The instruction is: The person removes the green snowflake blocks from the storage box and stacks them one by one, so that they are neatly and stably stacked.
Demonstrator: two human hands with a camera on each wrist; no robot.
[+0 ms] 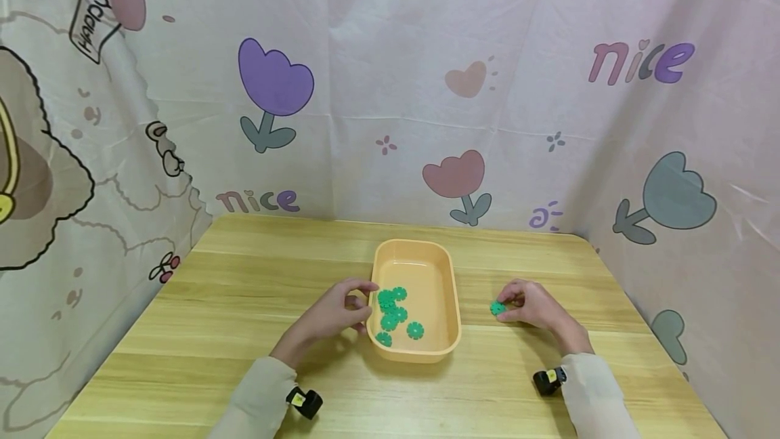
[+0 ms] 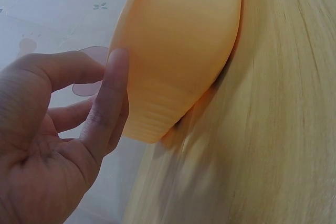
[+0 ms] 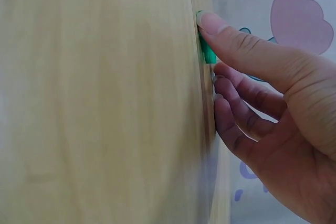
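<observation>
Right hand [image 1: 533,303]: grasps one green disc [image 1: 497,307] in a narrow pinch, thumb against it. The right wrist view shows the lower fingers bent below the thumb, apart from the disc, their tips close to the table [image 1: 524,259].
Held disc: has a notched edge and sits at the fingertips, to the right of the tray [image 1: 434,303]. Whether it touches the wood cannot be told.
Left hand [image 1: 335,308]: grasps the tray at its left rim, index fingertip on the rim and thumb just nearer the person. The gap between thumb and index finger is small; in the left wrist view a fingertip lies on the tray's outer wall.
Tray: orange, rounded at the corners, upright on the table with its long sides running away from the person.
Loose discs [image 1: 388,322]: green, notched like the held one, lying in the tray. Most bunch and overlap along its left side; one lies apart toward the middle, another in the near left corner.
Room inside: the tray's floor shows across its right half and far end.
Room outside: wood grain shows between the tray's right wall and the right hand, which are well apart.
Edges: the table's far edge runs behind the tray along the printed backdrop [image 1: 390,87]; its right edge slants past the right hand, apart from it.
</observation>
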